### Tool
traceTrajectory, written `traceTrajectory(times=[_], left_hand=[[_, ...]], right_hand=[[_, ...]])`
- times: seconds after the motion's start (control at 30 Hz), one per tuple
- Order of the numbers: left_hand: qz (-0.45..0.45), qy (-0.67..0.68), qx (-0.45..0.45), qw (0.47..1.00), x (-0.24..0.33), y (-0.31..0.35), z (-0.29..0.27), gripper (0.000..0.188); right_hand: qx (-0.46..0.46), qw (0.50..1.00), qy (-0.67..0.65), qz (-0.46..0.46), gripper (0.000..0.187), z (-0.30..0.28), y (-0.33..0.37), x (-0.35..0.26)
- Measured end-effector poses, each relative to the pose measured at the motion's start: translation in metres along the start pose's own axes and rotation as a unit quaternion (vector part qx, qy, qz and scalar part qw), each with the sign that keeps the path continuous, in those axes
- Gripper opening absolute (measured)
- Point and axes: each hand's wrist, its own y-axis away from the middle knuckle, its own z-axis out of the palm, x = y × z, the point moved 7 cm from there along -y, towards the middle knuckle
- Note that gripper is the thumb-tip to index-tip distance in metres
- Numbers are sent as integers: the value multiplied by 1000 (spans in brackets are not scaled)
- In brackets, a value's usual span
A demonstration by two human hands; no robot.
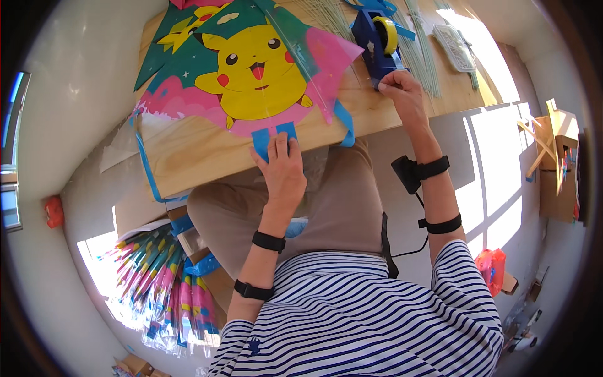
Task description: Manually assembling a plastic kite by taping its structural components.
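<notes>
A kite [251, 75] with a yellow cartoon figure on green and pink film lies flat on the wooden table. At its lower tip are two short blue strips [260, 139]. My left hand [282, 173] rests on them, fingers stretched out and slightly apart, pressing down. At the cutting end of a dark blue tape dispenser [367, 47], my right hand [403, 94] is closed in a pinch on the tape's end, which barely shows at the fingertips. A yellow tape roll [387, 34] sits in the dispenser. From the kite's right side a blue ribbon [344, 122] hangs over the table edge.
Bundles of thin sticks [421, 56] and a clear plastic tray [453, 47] lie at the table's far right. Another blue ribbon [144, 160] dangles off the left edge. Folded kites in clear bags [163, 276] are stacked low on the left. A wooden stool [553, 144] stands at right.
</notes>
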Motion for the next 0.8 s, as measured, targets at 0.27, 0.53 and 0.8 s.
traceTrajectory(times=[0.27, 0.53, 0.8], left_hand=[[-17, 23, 8, 1000, 1, 1, -6, 42], [-31, 43, 1, 999, 0, 2, -5, 49], [-37, 57, 16, 998, -2, 2, -8, 49]], right_hand=[[-320, 831, 321, -321, 6, 174, 16, -94], [-417, 686, 423, -420, 9, 257, 35, -98], [-455, 653, 423, -434, 11, 278, 43, -89]])
